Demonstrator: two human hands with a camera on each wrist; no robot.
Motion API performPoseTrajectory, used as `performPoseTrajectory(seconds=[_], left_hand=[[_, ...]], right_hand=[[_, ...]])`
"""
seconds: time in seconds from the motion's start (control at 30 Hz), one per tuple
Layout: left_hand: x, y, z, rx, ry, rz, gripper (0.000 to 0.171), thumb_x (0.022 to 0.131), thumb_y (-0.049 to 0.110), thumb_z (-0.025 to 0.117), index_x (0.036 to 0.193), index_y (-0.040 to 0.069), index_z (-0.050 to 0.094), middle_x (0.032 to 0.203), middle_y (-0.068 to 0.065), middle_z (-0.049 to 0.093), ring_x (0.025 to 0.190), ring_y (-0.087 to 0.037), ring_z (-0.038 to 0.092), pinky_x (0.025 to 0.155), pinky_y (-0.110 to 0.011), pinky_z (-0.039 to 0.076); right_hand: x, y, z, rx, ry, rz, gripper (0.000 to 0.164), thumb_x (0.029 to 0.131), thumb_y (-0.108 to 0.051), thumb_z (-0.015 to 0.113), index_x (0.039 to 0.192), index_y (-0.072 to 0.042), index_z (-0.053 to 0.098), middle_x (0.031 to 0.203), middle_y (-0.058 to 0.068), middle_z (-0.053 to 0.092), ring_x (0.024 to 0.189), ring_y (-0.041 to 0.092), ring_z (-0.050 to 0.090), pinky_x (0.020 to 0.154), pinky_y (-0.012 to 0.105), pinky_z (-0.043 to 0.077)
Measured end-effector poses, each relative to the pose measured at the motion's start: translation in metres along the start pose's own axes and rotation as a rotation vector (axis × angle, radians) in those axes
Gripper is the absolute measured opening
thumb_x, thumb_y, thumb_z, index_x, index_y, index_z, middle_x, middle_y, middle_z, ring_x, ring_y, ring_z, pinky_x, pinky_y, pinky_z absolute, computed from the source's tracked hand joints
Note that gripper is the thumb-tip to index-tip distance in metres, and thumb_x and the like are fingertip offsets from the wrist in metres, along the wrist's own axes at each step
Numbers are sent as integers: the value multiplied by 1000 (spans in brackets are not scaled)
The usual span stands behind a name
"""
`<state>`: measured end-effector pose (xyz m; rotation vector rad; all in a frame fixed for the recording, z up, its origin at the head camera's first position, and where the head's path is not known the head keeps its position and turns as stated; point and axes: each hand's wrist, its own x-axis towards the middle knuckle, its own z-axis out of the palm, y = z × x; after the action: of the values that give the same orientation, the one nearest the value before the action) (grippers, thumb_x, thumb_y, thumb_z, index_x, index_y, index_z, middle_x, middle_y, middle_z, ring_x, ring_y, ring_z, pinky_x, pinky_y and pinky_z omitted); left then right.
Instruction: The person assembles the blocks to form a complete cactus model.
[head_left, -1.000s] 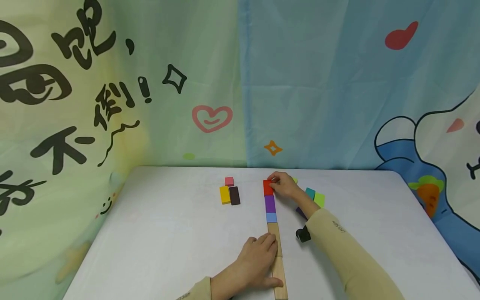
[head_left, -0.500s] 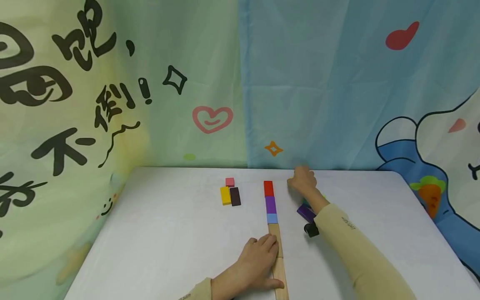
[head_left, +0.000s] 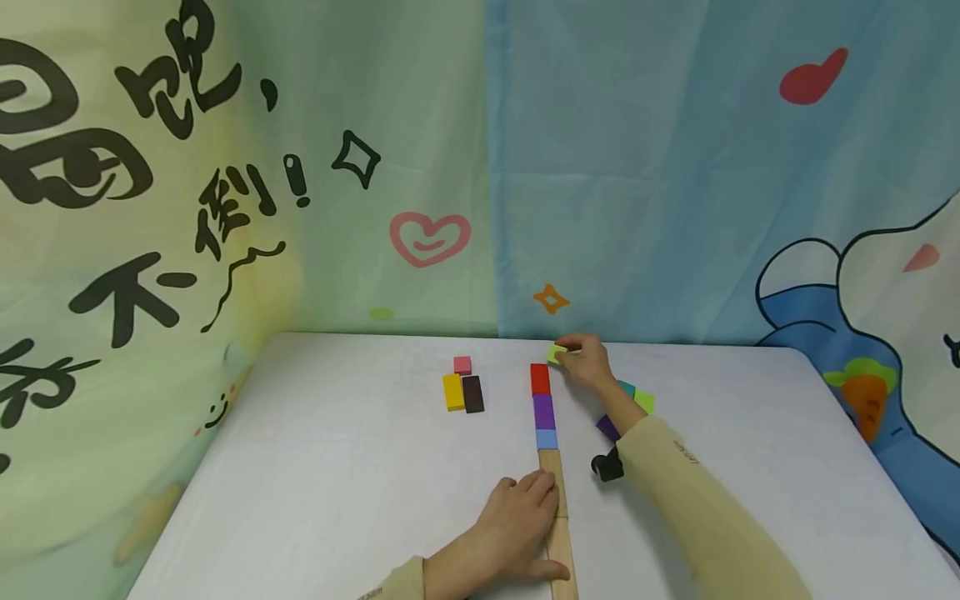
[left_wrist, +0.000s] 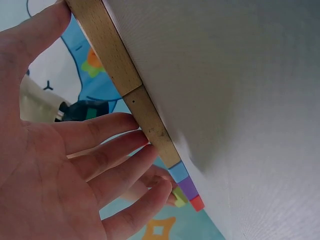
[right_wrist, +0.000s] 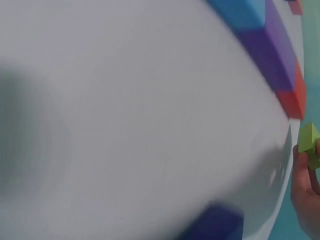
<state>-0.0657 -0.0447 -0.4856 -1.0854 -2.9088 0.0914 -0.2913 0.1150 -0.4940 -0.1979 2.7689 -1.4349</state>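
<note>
A straight row of blocks runs away from me. Two plain wooden blocks, one near (head_left: 559, 546) and one farther (head_left: 550, 467), lead to a light blue block (head_left: 546, 439), a purple block (head_left: 544, 411) and a red block (head_left: 540, 379) at the far end. My left hand (head_left: 517, 521) rests against the wooden blocks. Its fingers (left_wrist: 112, 157) are fairly straight and touch the farther one, while the thumb touches the nearer one. Between thumb and fingers my right hand (head_left: 588, 362) pinches a lime green block (head_left: 556, 354), just beyond and right of the red block.
Left of the row lie a pink block (head_left: 462, 365), a yellow block (head_left: 453, 392) and a dark brown block (head_left: 473, 394). Partly behind my right arm are teal (head_left: 626, 387), green (head_left: 644, 402) and dark purple (head_left: 608, 427) blocks. The table's (head_left: 337, 458) far edge meets a printed curtain.
My right hand let go of the red block at the row's far end, reached right to the back edge, and came back left holding the lime green block. The left hand stayed put.
</note>
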Motion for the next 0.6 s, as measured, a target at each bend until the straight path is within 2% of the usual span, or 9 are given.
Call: performPoseTrajectory(seconds=[0.2, 0.37, 0.6], left_hand=[[1, 2, 1, -5, -12, -2, 94, 73, 82, 59, 134, 9, 56, 130, -2, 50, 123, -14, 47, 81, -28, 44], [1, 2, 2, 2, -31, -5, 95, 73, 82, 58, 135, 10, 56, 131, -2, 50, 124, -14, 46, 82, -29, 45], [1, 1, 4, 29, 11, -4, 94, 72, 83, 58, 132, 10, 57, 128, -1, 51, 121, -14, 47, 80, -28, 44]], right_hand=[[2, -2, 14, 57, 1, 21, 24, 91, 3, 59, 113, 9, 67, 116, 27, 63, 112, 39, 54, 92, 47, 46], [2, -5, 19, 47, -4, 22, 23, 91, 5, 57, 112, 8, 67, 117, 26, 63, 108, 40, 58, 87, 45, 50], [2, -8, 24, 10, -29, 9, 29, 92, 6, 57, 120, 10, 64, 118, 28, 61, 108, 40, 54, 95, 48, 46]])
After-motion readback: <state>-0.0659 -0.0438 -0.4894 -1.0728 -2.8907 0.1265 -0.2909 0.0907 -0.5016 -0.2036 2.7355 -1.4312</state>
